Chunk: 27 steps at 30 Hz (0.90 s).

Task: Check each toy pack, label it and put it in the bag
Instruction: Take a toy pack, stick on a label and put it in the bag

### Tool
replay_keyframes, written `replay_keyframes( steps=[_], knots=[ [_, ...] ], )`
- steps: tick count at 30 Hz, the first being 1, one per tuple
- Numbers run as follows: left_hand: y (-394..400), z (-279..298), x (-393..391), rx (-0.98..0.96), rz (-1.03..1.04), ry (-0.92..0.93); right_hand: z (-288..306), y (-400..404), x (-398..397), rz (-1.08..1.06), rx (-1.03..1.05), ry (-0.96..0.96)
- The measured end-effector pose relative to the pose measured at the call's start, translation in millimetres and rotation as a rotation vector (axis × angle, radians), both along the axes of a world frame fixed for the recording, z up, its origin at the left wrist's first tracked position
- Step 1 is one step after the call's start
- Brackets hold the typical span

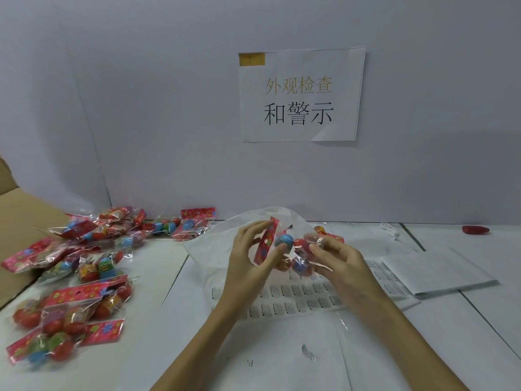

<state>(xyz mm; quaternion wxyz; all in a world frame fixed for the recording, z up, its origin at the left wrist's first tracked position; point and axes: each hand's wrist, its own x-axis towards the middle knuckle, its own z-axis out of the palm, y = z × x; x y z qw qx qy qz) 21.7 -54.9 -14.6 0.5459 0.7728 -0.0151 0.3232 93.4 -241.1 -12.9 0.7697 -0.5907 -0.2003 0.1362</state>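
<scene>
A toy pack [290, 251], a clear pouch of red and blue balls with a red flowered header card, hangs above the table centre. My left hand [251, 258] pinches its header card. My right hand [335, 258] grips the pouch end with curled fingers. Behind and under the pack lies a large clear plastic bag [214, 244], with another pack [328, 234] partly visible behind my right hand. A sheet of small printed warning labels [298, 300] lies flat below my hands.
Several more toy packs [73, 280] are heaped on the left of the table beside a cardboard box [17, 210]. A folded stack of label sheets [434, 272] lies at right. A red object [476, 230] sits at the far right by the wall.
</scene>
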Motion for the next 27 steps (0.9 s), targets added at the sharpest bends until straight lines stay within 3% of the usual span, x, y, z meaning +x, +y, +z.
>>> replay_keyframes(
  steps=[4,7,9,16,23,27],
  knots=[
    [-1.6,2.0,-1.9,-0.230,-0.024,0.170,1.4,-0.5,-1.7,0.094,0.007,0.049],
    [-0.1,4.3,-2.8,-0.414,-0.076,0.165,1.8,-0.3,-3.6,0.098,-0.027,0.020],
    [1.0,5.7,-4.4,-0.436,-0.066,0.159,1.5,0.7,-4.9,0.074,-0.055,0.013],
    [3.6,4.9,-1.5,-0.334,0.014,0.152,0.9,0.6,-7.4,0.029,-0.125,-0.027],
    [2.7,1.8,-0.2,-0.173,0.076,0.053,3.9,1.4,-7.0,-0.018,-0.069,-0.003],
    [-1.6,-3.1,3.9,-0.019,0.156,0.004,4.2,4.6,-5.4,-0.009,-0.014,0.120]
  ],
)
